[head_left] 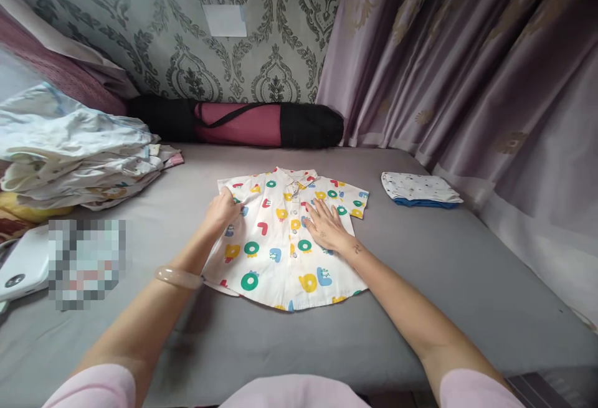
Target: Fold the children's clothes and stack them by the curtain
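Observation:
A small white short-sleeved shirt lies spread front side up on the grey sheet, printed with red, yellow, green and blue letter shapes. Its collar points away from me and the button placket runs down the middle. My left hand is closed on the shirt near the left sleeve, its fingertips partly hidden by the hand itself. Resting flat on the right half of the chest, my right hand has its fingers spread.
Folded white and blue clothes lie at the right. A heap of pale clothes is at the left, above a white device and a blurred-out item. A black and maroon roll bag lies along the patterned wall. Purple curtains hang at the right.

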Demonstrator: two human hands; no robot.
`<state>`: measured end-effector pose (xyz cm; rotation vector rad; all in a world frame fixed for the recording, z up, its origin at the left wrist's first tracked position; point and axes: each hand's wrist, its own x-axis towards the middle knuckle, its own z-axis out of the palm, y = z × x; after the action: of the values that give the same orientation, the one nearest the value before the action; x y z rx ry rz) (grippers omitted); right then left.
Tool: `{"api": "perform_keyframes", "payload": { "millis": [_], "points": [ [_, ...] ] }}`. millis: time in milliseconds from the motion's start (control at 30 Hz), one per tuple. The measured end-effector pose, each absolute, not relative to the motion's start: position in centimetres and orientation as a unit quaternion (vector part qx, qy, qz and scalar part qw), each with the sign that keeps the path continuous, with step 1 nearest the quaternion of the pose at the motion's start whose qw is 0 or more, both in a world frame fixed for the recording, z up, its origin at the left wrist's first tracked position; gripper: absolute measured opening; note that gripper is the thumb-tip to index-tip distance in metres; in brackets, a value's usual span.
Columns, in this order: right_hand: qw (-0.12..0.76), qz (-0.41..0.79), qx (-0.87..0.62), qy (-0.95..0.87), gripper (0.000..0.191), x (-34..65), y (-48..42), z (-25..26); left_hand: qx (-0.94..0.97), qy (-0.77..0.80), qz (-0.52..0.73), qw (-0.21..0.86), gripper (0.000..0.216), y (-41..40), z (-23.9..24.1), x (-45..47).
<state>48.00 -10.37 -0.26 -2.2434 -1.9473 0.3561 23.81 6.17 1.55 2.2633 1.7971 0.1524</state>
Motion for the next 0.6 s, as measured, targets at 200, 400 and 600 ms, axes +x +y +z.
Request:
{"api": "perform_keyframes", "payload": {
  "millis": [200, 400, 600],
  "points": [
    [0.054, 0.117, -0.714, -0.688, 0.064, 47.9, -12.3, -0.7, 0.831, 0.531, 0.127, 0.104, 0.049, 6.0, -0.6, 23.1],
    [0.04, 0.159, -0.666, -0.727, 0.065, 47.4, -15.8, 0.5, 0.859, 0.501, 0.088, 0.054, 0.046, 4.5, 0.1, 22.5],
    [0.043, 0.223, -0.612, -0.758, 0.061, 45.5, -21.1, 2.2, 0.863, 0.505, 0.031, 0.0, 0.039, 3.7, 1.5, 21.2]
  ]
}}
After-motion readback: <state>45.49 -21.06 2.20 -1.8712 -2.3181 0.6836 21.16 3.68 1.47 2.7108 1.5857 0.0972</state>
